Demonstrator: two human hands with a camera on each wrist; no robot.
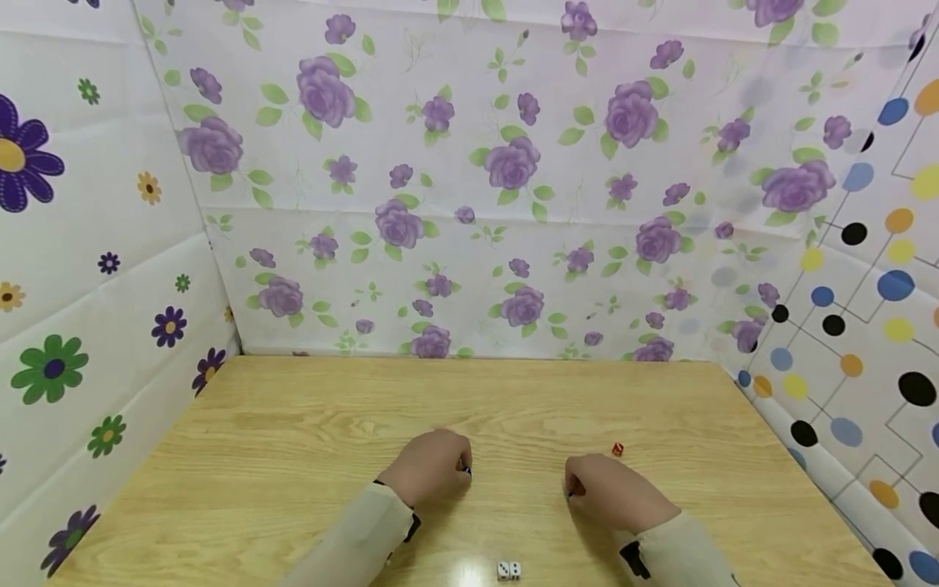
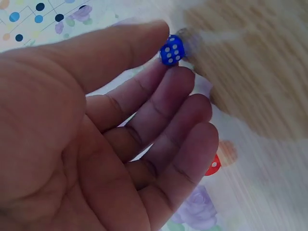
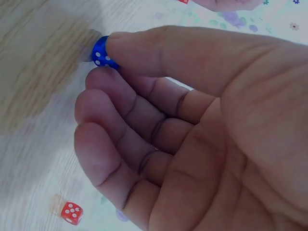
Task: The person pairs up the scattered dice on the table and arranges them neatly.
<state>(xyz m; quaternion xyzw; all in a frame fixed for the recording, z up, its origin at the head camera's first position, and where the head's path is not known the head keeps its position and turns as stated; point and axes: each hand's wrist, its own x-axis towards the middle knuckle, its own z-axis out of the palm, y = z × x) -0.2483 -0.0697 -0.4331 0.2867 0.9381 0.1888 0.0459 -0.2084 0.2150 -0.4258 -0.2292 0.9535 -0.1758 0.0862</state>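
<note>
My left hand pinches a blue die with white pips between thumb and index fingertip, low over the table. In the left wrist view its other fingers lie curled beside it. A second blue die is pinched the same way by my right hand, right at the tabletop. Just past the right hand lies a red die. Another red die shows beyond the little finger in the left wrist view; the left hand hides it from the head view.
Two white dice sit side by side at the near edge of the view, between the forearms. The wooden table is bordered by a rose-patterned curtain behind, a flowered one at left and a dotted one at right.
</note>
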